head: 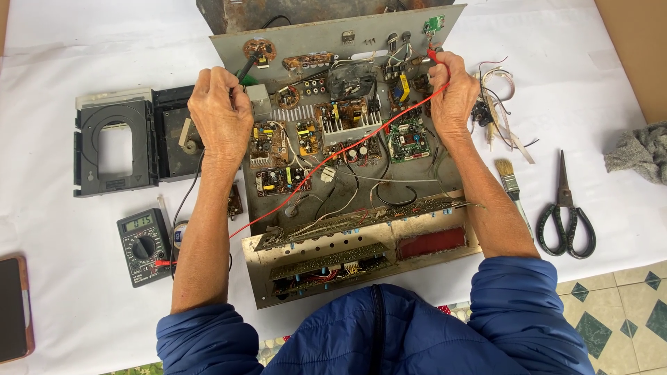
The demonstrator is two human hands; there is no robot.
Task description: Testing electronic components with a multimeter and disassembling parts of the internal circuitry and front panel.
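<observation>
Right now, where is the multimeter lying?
In the head view, the multimeter lies on the white sheet at the person's left, beside the left forearm, below the opened disc drive and right of the phone.

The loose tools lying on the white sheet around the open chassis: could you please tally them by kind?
Multimeter: 1
Paintbrush: 1
Scissors: 1
Total: 3
The probes in the left hand and right hand are not counted.

At the lower left of the frame a dark grey multimeter (pixel 144 246) shows a small pale rectangular screen (pixel 138 221); at the far left edge lies a phone (pixel 13 307), its black screen blank, brown-cased
</observation>
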